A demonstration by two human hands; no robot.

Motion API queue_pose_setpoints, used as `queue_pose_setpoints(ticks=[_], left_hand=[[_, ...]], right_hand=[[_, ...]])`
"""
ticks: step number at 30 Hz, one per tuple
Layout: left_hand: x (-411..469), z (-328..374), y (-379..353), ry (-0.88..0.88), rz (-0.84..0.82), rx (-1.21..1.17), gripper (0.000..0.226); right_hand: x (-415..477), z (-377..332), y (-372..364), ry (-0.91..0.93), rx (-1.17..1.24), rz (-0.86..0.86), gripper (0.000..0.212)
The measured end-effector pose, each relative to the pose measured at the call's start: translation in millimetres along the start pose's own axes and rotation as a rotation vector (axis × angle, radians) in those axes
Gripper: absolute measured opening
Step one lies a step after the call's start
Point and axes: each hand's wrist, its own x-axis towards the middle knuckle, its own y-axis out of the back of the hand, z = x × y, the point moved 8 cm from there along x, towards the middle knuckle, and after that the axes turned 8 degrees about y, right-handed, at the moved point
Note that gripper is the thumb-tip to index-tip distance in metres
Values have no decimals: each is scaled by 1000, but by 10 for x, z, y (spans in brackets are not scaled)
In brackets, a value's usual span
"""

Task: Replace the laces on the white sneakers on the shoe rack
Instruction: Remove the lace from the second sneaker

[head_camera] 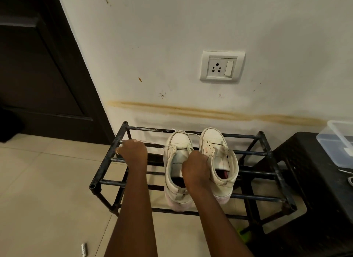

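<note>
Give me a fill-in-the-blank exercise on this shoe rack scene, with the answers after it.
1. The left sneaker and right sneaker point their toes toward the ____.
2. They stand on a ____ metal rack.
3. The left hand pulls a lace taut while the right hand grips the ____ sneaker.
Answers: wall; black; left

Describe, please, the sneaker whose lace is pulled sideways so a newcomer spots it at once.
Below the wall socket stands a black shoe rack bearing two white sneakers. Take the left sneaker, nearer the door. Only its lace runs taut to the left hand, and the right hand holds it.
</note>
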Motion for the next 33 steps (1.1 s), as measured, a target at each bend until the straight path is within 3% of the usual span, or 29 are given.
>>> queue_pose_setpoints(ticks=[3, 5, 7, 10, 15, 17, 21, 25, 33], left_hand=[[38, -236, 261, 227, 107, -384, 35], [12, -269, 418, 257, 226, -609, 35], [-4, -233, 446, 228, 249, -673, 34], [42, -48, 230, 74, 61, -565, 32], [-153, 311, -390, -367, -374, -128, 31], [-285, 359, -553, -471, -445, -26, 27], [-314, 388, -616, -498, -405, 48, 22], [-278, 334, -578, -415, -328, 7, 16], [0, 63, -163, -159, -43, -119, 25]], right_hand=[[-11, -14, 8, 5, -7, 1, 25], [-12, -26, 15, 10, -11, 2, 25], [-11, -25, 19, 6, -16, -3, 25], [-17, -21, 15, 0, -16, -9, 25], [-23, -34, 29, -4, -20, -12, 26], [-22, -33, 32, -9, -20, -14, 26], [-18, -29, 25, -18, -16, -20, 25], [-19, -33, 13, -19, -10, -18, 25], [-12, -15, 7, -27, 8, 4, 25]])
